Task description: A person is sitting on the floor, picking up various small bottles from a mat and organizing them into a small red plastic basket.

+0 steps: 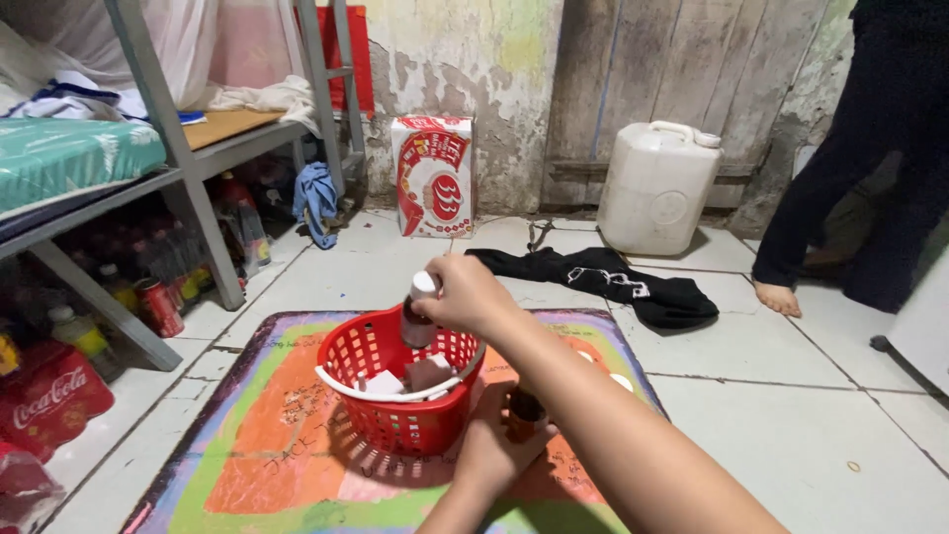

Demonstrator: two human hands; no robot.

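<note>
Around the work: a colourful mat [297,435] on tiled floor, a white jerrycan [656,186] by the wall, a black garment [603,277] behind, another person's bare foot [778,297] well apart. Right hand [465,295] clenched around a small white-capped bottle [419,309], held upright over the red basket [395,420]. Left hand [499,445] curled around a dark jar [524,410], just beside the basket.

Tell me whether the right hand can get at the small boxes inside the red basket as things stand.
Probably not yet: the right hand is above the open red basket and its small boxes, but it already grips a small bottle.
</note>
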